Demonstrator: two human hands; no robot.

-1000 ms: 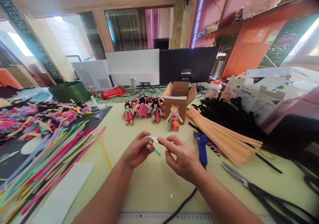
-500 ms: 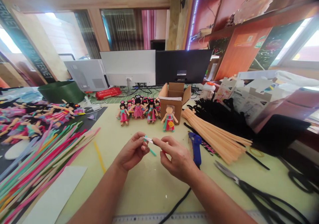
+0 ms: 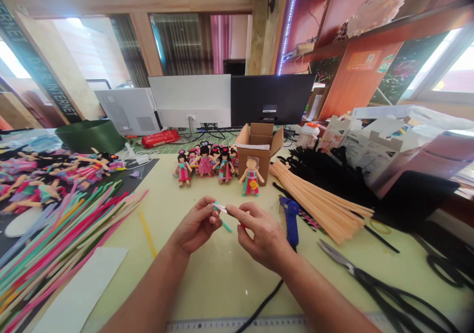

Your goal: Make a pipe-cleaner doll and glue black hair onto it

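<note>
My left hand (image 3: 198, 224) is closed in a pinch on a short teal pipe cleaner (image 3: 216, 205), mostly hidden by the fingers. From the right, my right hand (image 3: 262, 231) grips what look like slim metal tweezers (image 3: 222, 208), their tip at the teal piece. Another bit of teal pipe cleaner (image 3: 226, 227) shows just below, between the hands; whether it joins the held piece I cannot tell. Past my hands, a bald doll in a striped dress (image 3: 252, 177) leans upright against an open cardboard box (image 3: 255, 147).
Several finished dolls (image 3: 205, 162) stand left of the box. A blue glue gun (image 3: 292, 219), peach pipe cleaners (image 3: 322, 199) and black scissors (image 3: 370, 278) lie to the right. Coloured pipe cleaners (image 3: 74, 244) and a doll pile (image 3: 55, 175) fill the left. A ruler (image 3: 215, 324) runs along the front.
</note>
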